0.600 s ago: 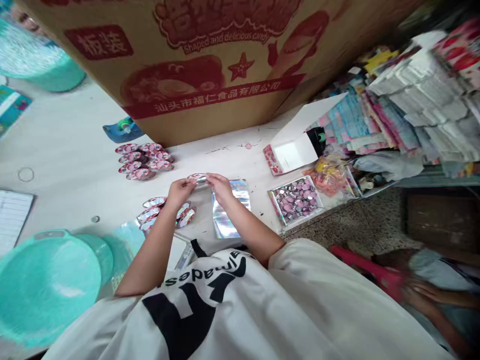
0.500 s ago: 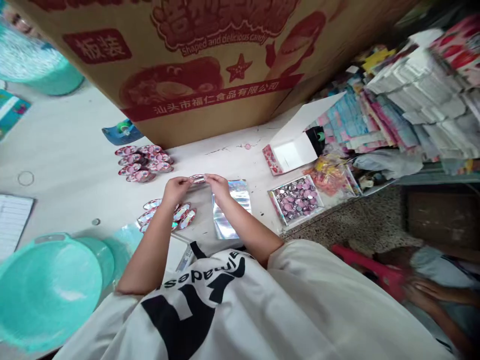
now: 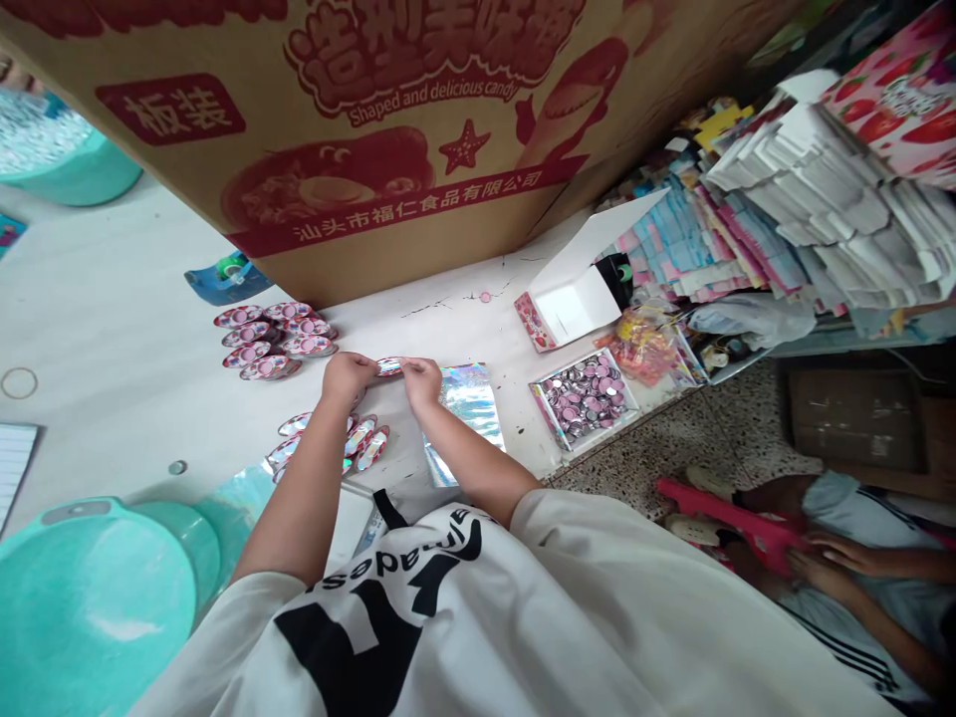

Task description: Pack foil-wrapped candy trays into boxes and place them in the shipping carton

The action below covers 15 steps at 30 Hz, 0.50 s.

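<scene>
Between my two hands is an oval shiny card with red edging (image 3: 389,366), silvery on the side facing me. My left hand (image 3: 348,377) pinches its left end and my right hand (image 3: 422,380) pinches its right end, just above the table. Below my left forearm lies a loose group of similar silvery ovals (image 3: 366,439), partly hidden by the arm. Further left are stacked red-patterned ovals with pink round centres (image 3: 270,342). A holographic silver sheet (image 3: 472,406) lies under and beside my right forearm.
A shallow box of pink and silver discs (image 3: 587,396) stands right, below an open white box (image 3: 572,311). A large carton (image 3: 418,239) blocks the back. Left are a turquoise basin (image 3: 97,588) and a tape dispenser (image 3: 226,279). Another person's hands (image 3: 836,563) show lower right.
The view has shifted slightly, so the table things sit a little further left and lower. Both hands still hold the oval card, and my right fingers look more curled.
</scene>
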{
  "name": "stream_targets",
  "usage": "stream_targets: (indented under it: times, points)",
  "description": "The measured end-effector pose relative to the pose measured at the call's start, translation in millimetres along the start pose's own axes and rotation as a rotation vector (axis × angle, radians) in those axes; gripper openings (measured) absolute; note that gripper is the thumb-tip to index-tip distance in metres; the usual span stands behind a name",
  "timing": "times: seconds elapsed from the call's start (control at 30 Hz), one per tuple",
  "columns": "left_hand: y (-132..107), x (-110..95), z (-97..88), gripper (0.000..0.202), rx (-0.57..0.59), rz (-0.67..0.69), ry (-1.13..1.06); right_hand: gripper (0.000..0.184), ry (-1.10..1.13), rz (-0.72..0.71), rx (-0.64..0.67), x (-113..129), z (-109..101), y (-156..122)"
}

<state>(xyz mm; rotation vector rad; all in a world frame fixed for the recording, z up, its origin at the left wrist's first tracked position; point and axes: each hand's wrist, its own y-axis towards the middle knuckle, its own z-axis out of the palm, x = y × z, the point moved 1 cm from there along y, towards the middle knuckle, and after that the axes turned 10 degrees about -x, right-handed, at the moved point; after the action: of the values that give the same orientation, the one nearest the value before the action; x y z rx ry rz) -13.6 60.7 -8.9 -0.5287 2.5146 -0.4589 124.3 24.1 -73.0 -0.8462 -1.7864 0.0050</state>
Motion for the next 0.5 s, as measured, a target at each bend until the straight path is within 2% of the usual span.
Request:
stream_targets:
  times: [0.4,0.5]
  points:
    - [5,7,0.9,0.019,-0.014,-0.084,-0.068,0.013,-0.070,-0.148,-0.032,11,-11,-6]
    - [8,11,-0.2,0.025,-0.026,-0.099,-0.142,0.014,-0.085,-0.125,-0.022,13,-14,-2]
